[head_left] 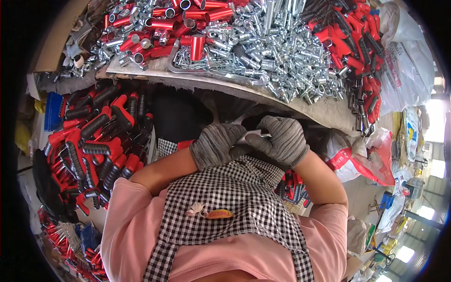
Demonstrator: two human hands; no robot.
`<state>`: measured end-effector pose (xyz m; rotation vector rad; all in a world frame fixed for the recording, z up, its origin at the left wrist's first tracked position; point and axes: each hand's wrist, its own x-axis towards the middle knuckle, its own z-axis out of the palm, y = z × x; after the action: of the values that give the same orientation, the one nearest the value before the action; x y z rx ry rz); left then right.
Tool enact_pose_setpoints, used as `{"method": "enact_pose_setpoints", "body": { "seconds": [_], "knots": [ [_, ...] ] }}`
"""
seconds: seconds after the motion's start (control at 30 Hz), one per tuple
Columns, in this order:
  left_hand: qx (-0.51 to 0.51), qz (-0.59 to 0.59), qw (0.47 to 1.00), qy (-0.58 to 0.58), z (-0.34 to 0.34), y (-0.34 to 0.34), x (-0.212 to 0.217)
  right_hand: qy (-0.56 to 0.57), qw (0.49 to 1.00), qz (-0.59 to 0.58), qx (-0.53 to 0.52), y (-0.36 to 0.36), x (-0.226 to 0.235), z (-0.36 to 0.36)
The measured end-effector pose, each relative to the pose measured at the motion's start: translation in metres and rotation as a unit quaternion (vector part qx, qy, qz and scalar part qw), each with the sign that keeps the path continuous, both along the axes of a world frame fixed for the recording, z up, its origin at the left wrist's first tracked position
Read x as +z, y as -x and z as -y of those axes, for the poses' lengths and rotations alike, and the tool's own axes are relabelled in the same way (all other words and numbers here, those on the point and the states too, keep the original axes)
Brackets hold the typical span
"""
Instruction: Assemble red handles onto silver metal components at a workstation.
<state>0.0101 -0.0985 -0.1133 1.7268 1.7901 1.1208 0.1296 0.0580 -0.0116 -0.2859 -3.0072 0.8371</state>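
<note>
Both my hands wear grey knit gloves and meet in front of my chest, below the bench edge. My left hand (218, 143) is closed, fingers curled. A red end (185, 144) shows beside its wrist, and silver metal (251, 135) shows at its fingers; they line up like one red-handled tool, mostly hidden by the glove. My right hand (284, 141) pinches at the silver metal with thumb and fingers, touching its end. The exact shape of the part between the hands is too small to make out.
On the bench ahead lie heaped silver metal fittings (282, 66), red tubes (197, 48) and red-and-black handled tools (345, 37). More such tools (101, 141) are piled at my left. A white-and-red sack (359, 162) stands at right. The bench edge (324, 115) curves close above my hands.
</note>
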Motion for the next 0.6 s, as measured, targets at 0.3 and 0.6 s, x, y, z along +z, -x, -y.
{"method": "enact_pose_setpoints", "body": {
  "seconds": [0.3, 0.6],
  "knots": [
    [-0.143, 0.054, 0.969, 0.193, -0.019, 0.026, 0.031, -0.044, 0.947, -0.178, 0.262, 0.002, -0.01, -0.014],
    [-0.047, -0.153, 0.949, 0.273, -0.023, 0.007, 0.026, 0.14, 0.986, -0.095, 0.003, 0.0, -0.03, 0.013]
  ]
}}
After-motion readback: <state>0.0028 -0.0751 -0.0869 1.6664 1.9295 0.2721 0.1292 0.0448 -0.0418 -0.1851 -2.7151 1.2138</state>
